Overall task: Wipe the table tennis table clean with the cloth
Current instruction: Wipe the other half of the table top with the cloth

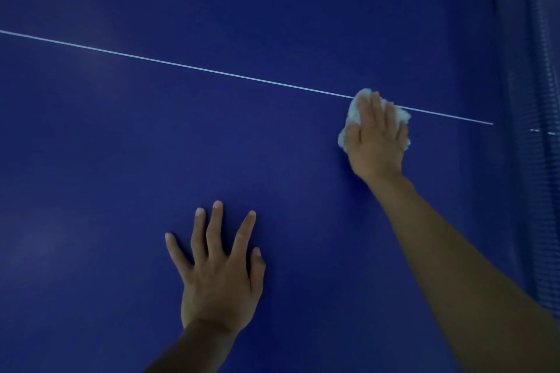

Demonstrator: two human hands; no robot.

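The blue table tennis table (212, 136) fills almost the whole head view, crossed by a thin white centre line (212, 70) that runs from the upper left down to the right. A crumpled white cloth (355, 112) lies on the line at the right. My right hand (377, 139) presses flat on the cloth with straight fingers and covers most of it. My left hand (218, 269) rests palm down on the bare table at the lower middle, fingers spread, holding nothing.
The net (542, 160), dark blue mesh, stands along the right side of the view where the white line ends.
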